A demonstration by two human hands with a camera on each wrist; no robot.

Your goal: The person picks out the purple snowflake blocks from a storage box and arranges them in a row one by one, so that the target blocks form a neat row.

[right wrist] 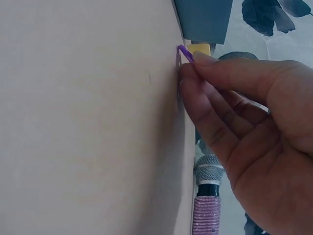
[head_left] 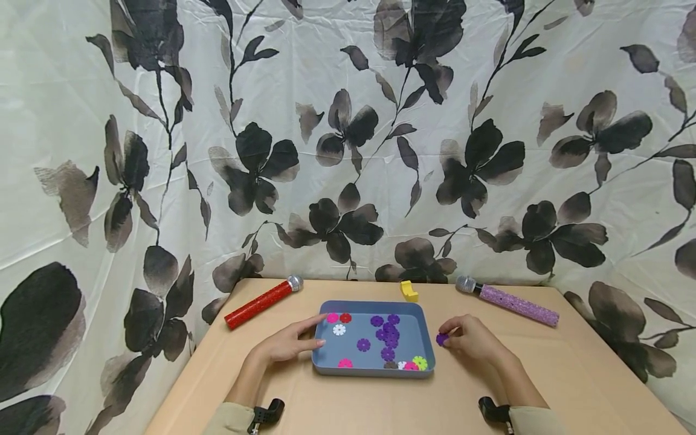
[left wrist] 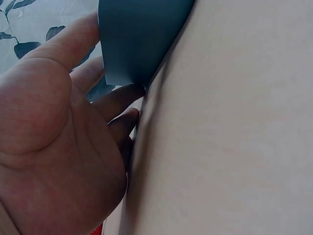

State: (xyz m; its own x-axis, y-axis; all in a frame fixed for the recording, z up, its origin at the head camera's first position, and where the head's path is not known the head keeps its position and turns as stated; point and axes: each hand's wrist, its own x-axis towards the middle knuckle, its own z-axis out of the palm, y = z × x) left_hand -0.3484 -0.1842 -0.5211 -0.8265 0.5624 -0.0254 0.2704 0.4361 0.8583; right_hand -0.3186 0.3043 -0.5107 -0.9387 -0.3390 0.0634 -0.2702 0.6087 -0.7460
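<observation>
left hand: fingers extended, spread, touching the blue-gray tray. right hand: thumb and fingers pinching a purple flower-shaped piece. tray between hands, more purple flower pieces inside. glittery red microphone beyond left hand.

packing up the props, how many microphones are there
2: a red microphone left of the tray and a purple microphone right of it, both lying on the table.
</observation>
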